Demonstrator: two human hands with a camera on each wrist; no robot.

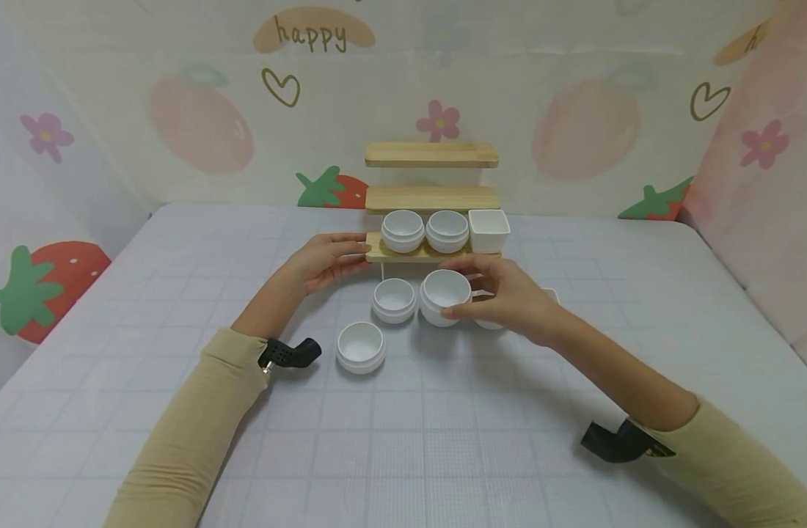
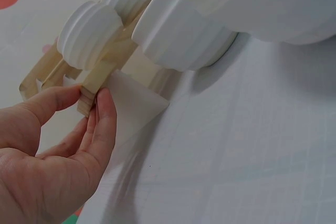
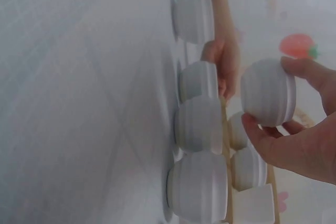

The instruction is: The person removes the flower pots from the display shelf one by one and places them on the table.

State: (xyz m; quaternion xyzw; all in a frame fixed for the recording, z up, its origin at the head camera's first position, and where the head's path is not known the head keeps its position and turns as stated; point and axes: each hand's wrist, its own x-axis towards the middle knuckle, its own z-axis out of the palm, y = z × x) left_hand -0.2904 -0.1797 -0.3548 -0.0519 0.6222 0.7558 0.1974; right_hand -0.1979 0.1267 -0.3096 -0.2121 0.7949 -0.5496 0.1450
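My right hand (image 1: 509,297) grips a white round pot (image 1: 446,293) by its sides, thumb in front and fingers behind. In the right wrist view this pot (image 3: 268,93) is lifted off the table. My left hand (image 1: 331,262) pinches the left end of the lowest board of a tiered wooden shelf (image 1: 375,253). The left wrist view shows the thumb on top of the board end (image 2: 89,95) and fingers beneath. On that board stand two white round pots (image 1: 403,231) and, at the right end, a white square pot (image 1: 489,231).
More white round pots stand on the table before the shelf, one at centre (image 1: 394,301) and one nearer the front (image 1: 360,347). Others (image 3: 199,187) are partly hidden behind my right hand in the head view. Two upper boards (image 1: 432,155) hold nothing. A printed cloth backdrop (image 1: 351,95) hangs behind.
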